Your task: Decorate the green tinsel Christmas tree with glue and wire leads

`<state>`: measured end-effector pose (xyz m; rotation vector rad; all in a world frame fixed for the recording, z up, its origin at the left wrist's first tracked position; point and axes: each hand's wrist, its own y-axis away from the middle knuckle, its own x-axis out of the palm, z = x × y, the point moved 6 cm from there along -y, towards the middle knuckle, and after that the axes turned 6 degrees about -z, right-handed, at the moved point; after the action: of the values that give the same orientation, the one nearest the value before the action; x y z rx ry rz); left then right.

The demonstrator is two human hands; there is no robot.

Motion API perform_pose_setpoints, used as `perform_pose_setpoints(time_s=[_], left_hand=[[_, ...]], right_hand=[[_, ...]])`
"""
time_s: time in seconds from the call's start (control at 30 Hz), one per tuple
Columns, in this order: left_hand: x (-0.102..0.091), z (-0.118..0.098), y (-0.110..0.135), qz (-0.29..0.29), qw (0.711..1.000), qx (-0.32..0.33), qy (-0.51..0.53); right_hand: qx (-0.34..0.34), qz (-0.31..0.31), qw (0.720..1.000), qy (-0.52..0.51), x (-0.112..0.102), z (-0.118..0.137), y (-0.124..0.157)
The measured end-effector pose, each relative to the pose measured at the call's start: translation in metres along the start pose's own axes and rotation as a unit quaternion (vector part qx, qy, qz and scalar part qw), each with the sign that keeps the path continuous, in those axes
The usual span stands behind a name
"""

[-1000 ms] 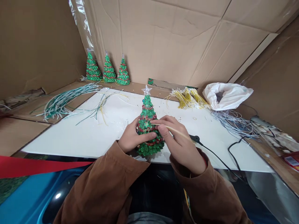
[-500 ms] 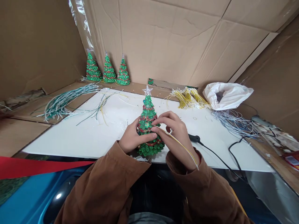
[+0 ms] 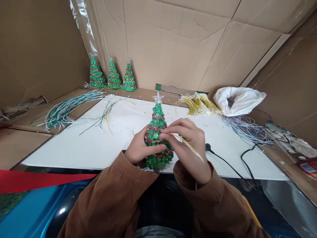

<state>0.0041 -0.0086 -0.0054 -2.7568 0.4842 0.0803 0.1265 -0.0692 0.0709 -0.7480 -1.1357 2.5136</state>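
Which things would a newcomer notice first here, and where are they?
The glittering green tree at the centre probably stands out first, topped by a clear star and grasped by the left hand; the right hand holds a yellow-and-white wire beside it. Next may come three similar trees at the back left and the white bag at the back right.

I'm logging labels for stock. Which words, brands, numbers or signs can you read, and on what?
None can be read.
Red item, right edge: a pale patch, perhaps a label; too small and blurred.
Held tree, white bag: no text visible.
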Motion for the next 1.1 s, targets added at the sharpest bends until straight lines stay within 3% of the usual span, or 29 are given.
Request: perform_pose_setpoints(time_s=[0.13, 0.23, 0.37, 0.5, 0.67, 0.77, 0.87, 0.97, 1.1], left_hand=[[-0.002, 0.005, 0.0, -0.015, 1.0, -0.013, 0.024], [0.0, 0.007, 0.0, -0.01, 0.999, -0.026, 0.043], [0.001, 0.004, 0.0, -0.004, 0.998, -0.02, 0.056], [-0.001, 0.004, 0.0, -0.011, 0.999, -0.02, 0.038], [-0.003, 0.006, 0.0, -0.027, 0.999, -0.02, 0.031], [-0.002, 0.007, 0.0, -0.043, 0.994, -0.059, 0.083], [-0.002, 0.009, 0.002, -0.083, 0.971, -0.14, 0.176], [-0.003, 0.009, 0.003, -0.126, 0.924, -0.191, 0.307], [-0.005, 0.011, 0.003, -0.148, 0.876, -0.224, 0.4]], right_hand=[[0.055, 0.054, 0.997, -0.027, 0.013, -0.02, 0.002], [0.083, 0.049, 0.994, -0.041, 0.007, -0.019, 0.006], [0.041, 0.01, 0.999, -0.02, -0.006, 0.001, 0.004], [-0.016, -0.004, 1.0, 0.005, -0.002, 0.008, -0.003], [0.013, 0.005, 1.0, -0.017, 0.013, -0.013, -0.003], [0.059, 0.005, 0.998, -0.031, 0.012, -0.023, 0.001], [0.122, -0.028, 0.991, -0.047, 0.003, -0.029, 0.009], [0.151, -0.076, 0.984, -0.053, -0.008, -0.024, 0.019], [0.131, -0.036, 0.989, -0.052, -0.004, -0.004, 0.03]])
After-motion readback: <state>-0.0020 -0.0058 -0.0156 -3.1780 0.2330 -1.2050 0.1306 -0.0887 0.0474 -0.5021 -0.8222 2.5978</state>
